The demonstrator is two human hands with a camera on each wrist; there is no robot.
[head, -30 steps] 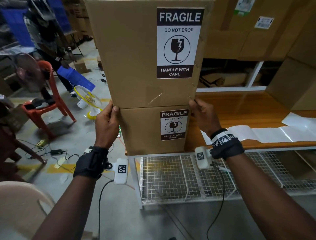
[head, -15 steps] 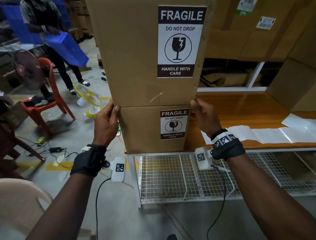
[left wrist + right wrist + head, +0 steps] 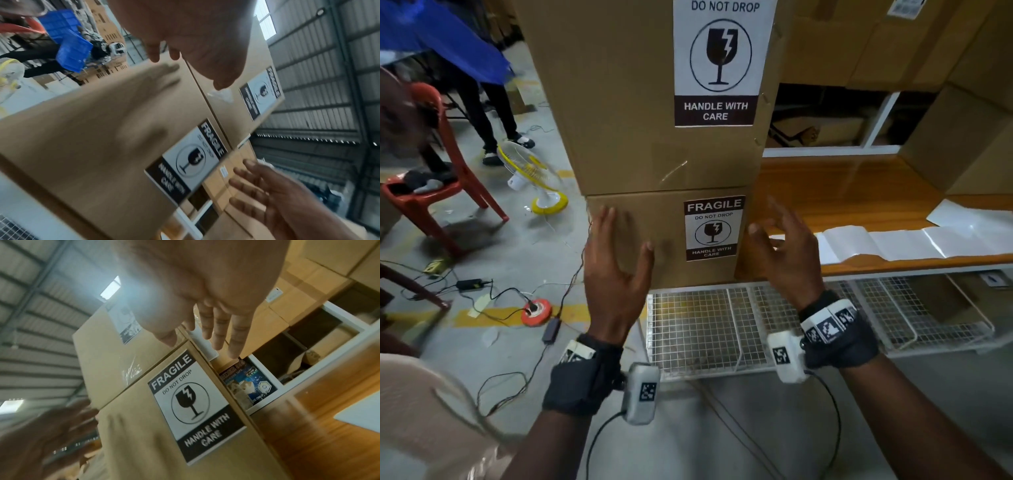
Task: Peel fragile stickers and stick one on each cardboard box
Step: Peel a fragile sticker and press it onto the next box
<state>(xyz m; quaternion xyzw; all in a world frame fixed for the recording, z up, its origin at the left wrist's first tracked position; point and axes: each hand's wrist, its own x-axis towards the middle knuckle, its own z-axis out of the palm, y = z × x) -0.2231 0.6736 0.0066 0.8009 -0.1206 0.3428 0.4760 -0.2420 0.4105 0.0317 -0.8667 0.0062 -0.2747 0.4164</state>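
Two cardboard boxes stand stacked at the left end of a wooden table point(image 3: 842, 192). The upper box point(image 3: 619, 102) bears a large fragile sticker point(image 3: 717, 65). A smaller fragile sticker point(image 3: 714, 228) is on the lower box point(image 3: 667, 212). My left hand point(image 3: 625, 233) hovers with fingers spread before the lower box's left part and holds nothing. My right hand point(image 3: 767, 219) is spread beside that box's right edge, also empty. The left wrist view shows the left hand point(image 3: 185, 32) off the cardboard. A white sticker backing strip point(image 3: 893, 243) lies on the table.
A wire mesh shelf point(image 3: 722, 329) runs under the table. More cardboard boxes point(image 3: 962, 144) stand at the back right. On the floor to the left are a red chair point(image 3: 448, 192), a small fan point(image 3: 534, 174), cables and an orange reel point(image 3: 536, 311). A person stands at the far left.
Both hands have let go of the upper box's bottom corners, dropped lower and spread their fingers in front of the lower box. The view has tilted down and closer.
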